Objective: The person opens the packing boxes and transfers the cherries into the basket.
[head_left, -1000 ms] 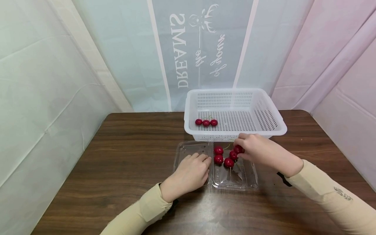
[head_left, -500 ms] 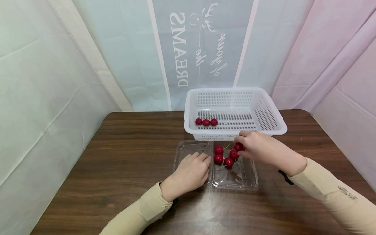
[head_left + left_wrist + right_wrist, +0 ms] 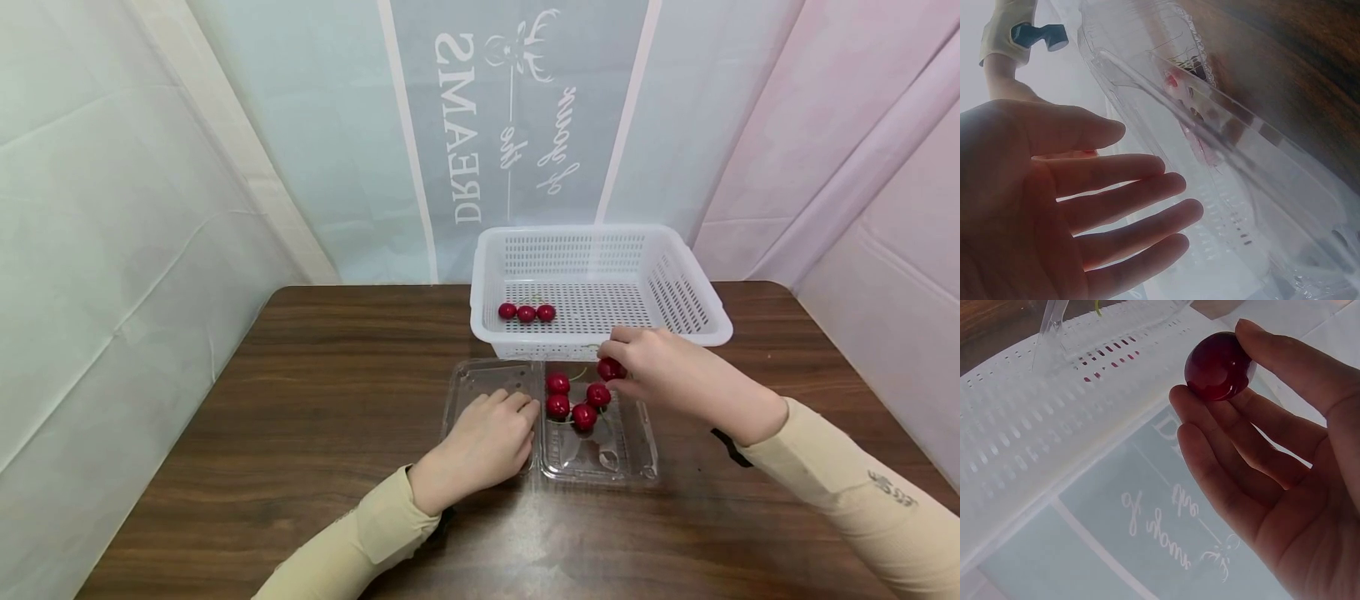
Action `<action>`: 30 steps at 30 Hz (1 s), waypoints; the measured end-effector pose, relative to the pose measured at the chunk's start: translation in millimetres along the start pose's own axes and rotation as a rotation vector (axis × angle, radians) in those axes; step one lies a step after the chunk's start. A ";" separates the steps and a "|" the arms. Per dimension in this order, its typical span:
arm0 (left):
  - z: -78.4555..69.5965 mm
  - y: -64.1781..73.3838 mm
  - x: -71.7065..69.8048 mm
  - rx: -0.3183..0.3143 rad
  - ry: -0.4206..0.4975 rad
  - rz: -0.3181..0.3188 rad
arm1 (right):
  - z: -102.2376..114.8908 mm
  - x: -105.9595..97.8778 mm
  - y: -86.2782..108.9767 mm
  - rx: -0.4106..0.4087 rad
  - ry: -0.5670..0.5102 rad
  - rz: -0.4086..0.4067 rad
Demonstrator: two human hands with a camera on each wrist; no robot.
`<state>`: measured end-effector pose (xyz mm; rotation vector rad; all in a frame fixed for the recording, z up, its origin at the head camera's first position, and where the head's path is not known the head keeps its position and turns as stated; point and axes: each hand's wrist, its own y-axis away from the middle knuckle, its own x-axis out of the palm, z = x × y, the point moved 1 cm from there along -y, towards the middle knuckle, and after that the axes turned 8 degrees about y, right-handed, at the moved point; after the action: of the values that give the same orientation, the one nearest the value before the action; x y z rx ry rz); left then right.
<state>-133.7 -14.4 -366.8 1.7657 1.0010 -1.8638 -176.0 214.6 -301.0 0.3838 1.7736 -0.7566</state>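
Note:
In the head view, my right hand [image 3: 663,371] pinches a dark red cherry [image 3: 1219,365] between thumb and fingertips. It holds the fruit over the far right part of a clear plastic clamshell box [image 3: 573,462], close to the front of a white basket [image 3: 600,340]. Several other cherries [image 3: 584,416] lie in that half of the box, some with green stems. My left hand [image 3: 483,442] rests over the box's other half [image 3: 480,379], near the hinge. The left wrist view shows its fingers [image 3: 1129,190] loosely extended and spread, with nothing in them.
Three cherries [image 3: 527,314] lie in a row at the left of the perforated basket floor. The dark wood table [image 3: 337,400] extends left and toward the front. Behind it hangs a grey-blue curtain [image 3: 525,125] with lettering; pale cloth [image 3: 150,208] borders the sides.
My right hand has lifted the cherry slightly up and toward the basket, away from the cherry beside it. The left hand has stayed in place.

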 end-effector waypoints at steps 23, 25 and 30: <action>0.9 0.6 0.2 -0.002 -0.003 -0.010 | -11.8 -10.3 -20.0 0.013 0.016 0.013; 0.8 0.8 0.4 -0.002 -0.001 -0.011 | -13.9 -9.6 -22.0 0.015 0.021 0.016; 0.2 0.6 0.9 0.004 -0.002 -0.017 | -18.5 -7.7 -25.7 0.011 0.042 0.017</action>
<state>-133.6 -14.8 -367.8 1.7622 1.0156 -1.8788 -202.4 208.7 -282.8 0.4246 1.8040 -0.7511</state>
